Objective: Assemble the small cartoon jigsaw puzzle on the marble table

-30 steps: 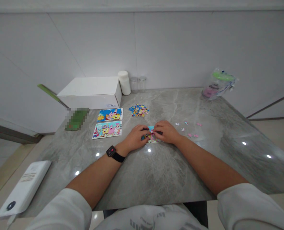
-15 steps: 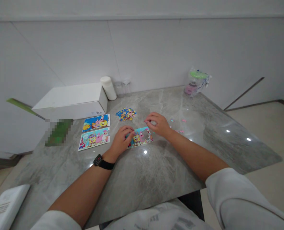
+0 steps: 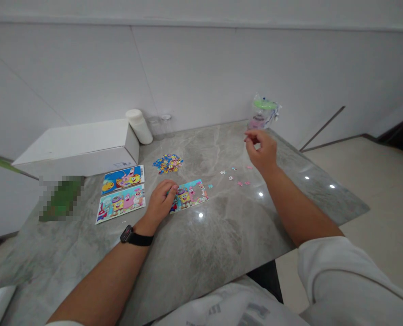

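A small cartoon jigsaw puzzle [image 3: 190, 195] lies on the grey marble table [image 3: 222, 235], almost filled in. My left hand [image 3: 160, 200] rests on its left edge with curled fingers pressing it down. My right hand [image 3: 261, 149] is raised above the table to the right, fingertips pinched together; what they hold is too small to make out. Under that hand several loose pink and white puzzle pieces [image 3: 237, 175] are scattered. A heap of colourful puzzle pieces [image 3: 168, 163] sits behind the puzzle. Two finished cartoon puzzles [image 3: 121, 193] lie side by side to the left.
A white cardboard box [image 3: 77, 147] stands at the back left, with a white bottle [image 3: 139, 126] and two small clear jars [image 3: 160, 125] beside it. A plastic bag with a pink and green item [image 3: 263, 114] sits at the back right corner. A blurred green patch [image 3: 61, 198] lies left.
My right hand has left the puzzle, lifting and moving right and away toward the back right. My left hand stays on the puzzle. The view has swung right.
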`<state>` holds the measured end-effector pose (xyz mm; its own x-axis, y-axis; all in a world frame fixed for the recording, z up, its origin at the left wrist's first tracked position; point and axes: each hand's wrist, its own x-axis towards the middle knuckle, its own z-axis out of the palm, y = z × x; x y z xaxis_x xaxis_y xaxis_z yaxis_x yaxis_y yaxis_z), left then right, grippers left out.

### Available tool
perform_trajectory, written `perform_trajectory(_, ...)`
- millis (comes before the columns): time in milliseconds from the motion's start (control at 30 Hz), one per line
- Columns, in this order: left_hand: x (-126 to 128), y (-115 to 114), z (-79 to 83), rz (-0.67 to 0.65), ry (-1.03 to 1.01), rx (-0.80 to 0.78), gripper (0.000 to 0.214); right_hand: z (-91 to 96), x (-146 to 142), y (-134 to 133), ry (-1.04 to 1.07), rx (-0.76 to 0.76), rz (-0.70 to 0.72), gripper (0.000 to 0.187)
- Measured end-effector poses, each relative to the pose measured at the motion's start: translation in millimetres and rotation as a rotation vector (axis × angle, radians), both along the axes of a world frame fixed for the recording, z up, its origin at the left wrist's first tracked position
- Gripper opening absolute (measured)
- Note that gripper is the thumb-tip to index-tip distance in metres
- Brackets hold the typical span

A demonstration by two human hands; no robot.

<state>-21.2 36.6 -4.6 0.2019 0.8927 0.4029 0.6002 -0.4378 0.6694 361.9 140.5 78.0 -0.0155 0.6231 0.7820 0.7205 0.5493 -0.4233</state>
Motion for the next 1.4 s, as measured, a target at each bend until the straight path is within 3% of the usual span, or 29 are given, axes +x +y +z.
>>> perform_trajectory(100,0.1,-0.2,0.1,-0.007,-0.002,-0.003,0.039,-27.1,26.6,-5.1,-0.229,-0.209,0.061,0.026)
perform_trajectory(200,-0.2,0.1,-0.4,-0.014,-0.006,-0.013,0.038,-55.0,47.6,-7.3,-0.274,-0.378,0.055,0.029)
perform_trajectory(300,-1.1,0.7,-1.2,-0.006,-0.007,-0.023,0.038,-70.3,60.1,-4.4,-0.362,-0.516,0.096,0.026)
perform_trajectory(733,-0.7,0.0,-1.5,0.007,-0.042,-0.022,0.04,-64.4,53.2,-15.0,-0.514,-0.857,0.335,0.011)
perform_trajectory(867,0.2,0.0,0.1,0.019,-0.032,-0.029,0.041,-64.2,44.6,-18.4,-0.559,-0.881,0.363,0.018)
perform_trajectory(1033,0.8,-0.2,1.1,0.013,-0.031,-0.03,0.04,-67.3,38.6,-18.3,-0.577,-0.87,0.391,0.008)
perform_trajectory(1233,1.2,-0.3,1.3,0.009,-0.035,-0.042,0.041,-65.1,35.3,-18.7,-0.528,-0.778,0.519,0.015)
perform_trajectory(1300,0.8,0.0,0.9,0.002,-0.041,-0.035,0.041,-62.3,39.2,-17.5,-0.497,-0.747,0.475,0.021)
perform_trajectory(1400,0.1,0.3,0.0,-0.008,-0.048,-0.027,0.042,-58.6,50.2,-13.8,-0.488,-0.702,0.28,0.028)
